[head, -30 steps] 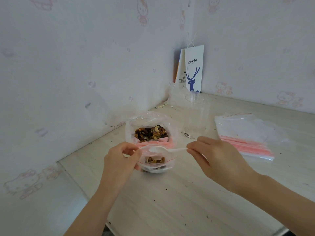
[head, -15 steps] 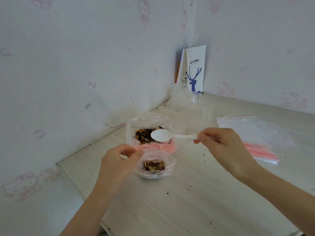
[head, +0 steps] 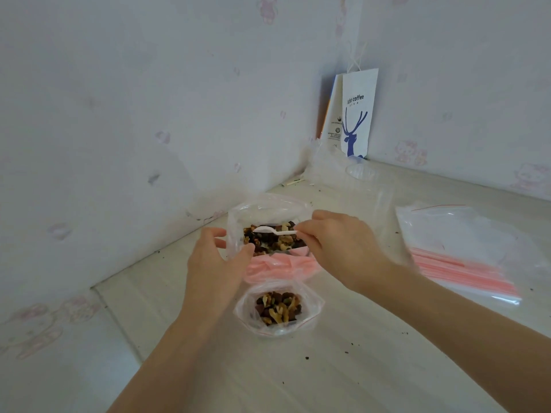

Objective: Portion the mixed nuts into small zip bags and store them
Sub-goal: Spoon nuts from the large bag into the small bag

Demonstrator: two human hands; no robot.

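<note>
Nearest on the table, the small zip bag is now left standing by itself with its mouth open, a shallow layer of mixed nuts lying in its bottom; half a second ago its rim was held by the left hand, and that hold has since been given up. Just beyond it, the left hand has been shifted up to the large bag, whose left side is taken between the thumb in front and the curved fingers behind, so that its mouth is kept open. The right hand is seen with its fingertips pinched on the handle of the white spoon, which was held empty above the large bag a moment ago and has now been lowered until its bowl rests on the nuts inside. A pink folded band lies between the two bags. From this it is judged that one spoonful has been delivered and another is being taken, so the small bag is only partly filled and is neither sealed nor stored. Left unsupported, it could be tipped or could sag shut before the spoon is brought back. Farther right, a stack of unused zip bags lies flat, well apart from the hands, and a paper bag is propped in the far corner.
</note>
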